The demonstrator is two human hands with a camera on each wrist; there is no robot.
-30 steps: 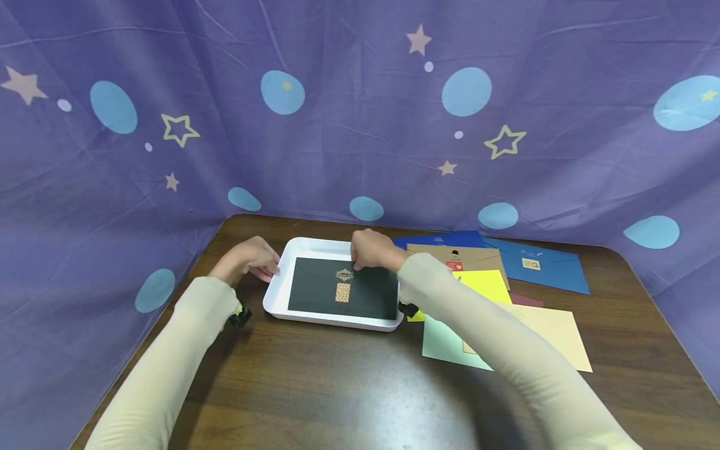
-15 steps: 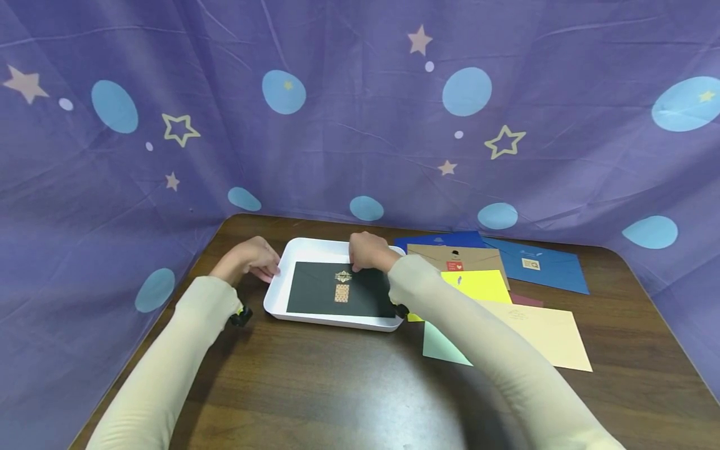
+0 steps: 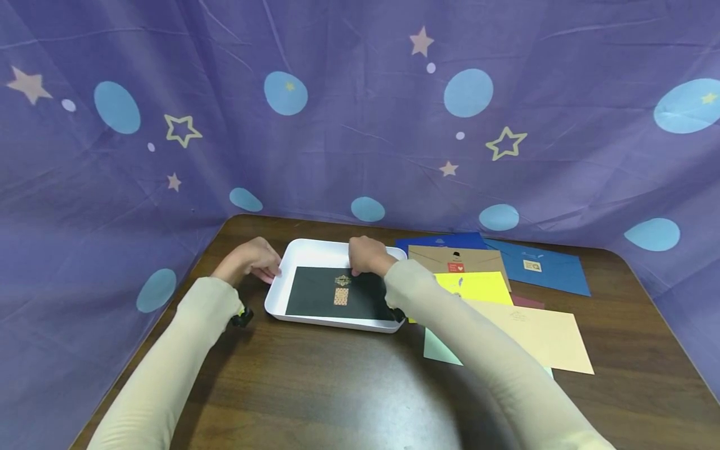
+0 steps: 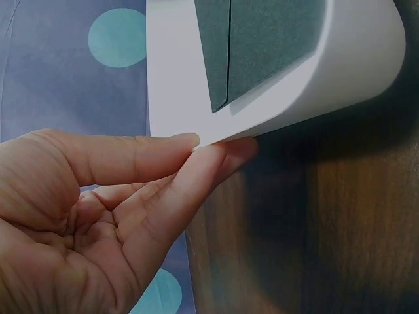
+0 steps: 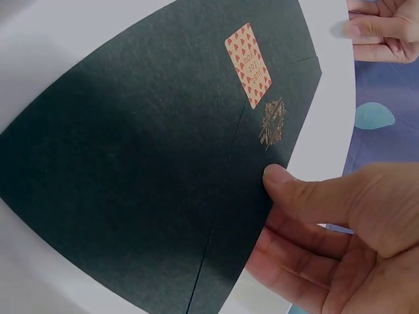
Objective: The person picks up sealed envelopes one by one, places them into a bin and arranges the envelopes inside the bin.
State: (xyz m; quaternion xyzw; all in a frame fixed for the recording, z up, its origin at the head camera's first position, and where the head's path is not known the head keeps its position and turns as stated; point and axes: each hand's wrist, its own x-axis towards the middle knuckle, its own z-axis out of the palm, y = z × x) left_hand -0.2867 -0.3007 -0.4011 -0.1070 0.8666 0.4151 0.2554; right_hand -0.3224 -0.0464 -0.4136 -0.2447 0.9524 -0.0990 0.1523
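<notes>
A dark green envelope (image 3: 315, 294) with a gold print and a small heart-patterned sticker (image 5: 249, 65) lies inside a white tray (image 3: 306, 251). My right hand (image 3: 367, 255) pinches the envelope's far edge, thumb on top and fingers beneath, as the right wrist view shows. At the tray's left side, my left hand (image 3: 257, 258) pinches the rim between thumb and fingers. In the left wrist view, that thumb tip presses on the white rim (image 4: 173, 98) near a corner.
Right of the tray lie several overlapping envelopes: dark blue (image 3: 467, 239), brown (image 3: 427, 255), blue (image 3: 562, 272), yellow (image 3: 489, 284), cream (image 3: 557, 337) and mint green (image 3: 439, 350). A purple curtain (image 3: 360, 125) hangs behind the wooden table (image 3: 315, 387).
My right hand has drawn the dark green envelope slightly toward the tray's near side, baring more of the tray floor behind it. My left hand has stayed on the rim.
</notes>
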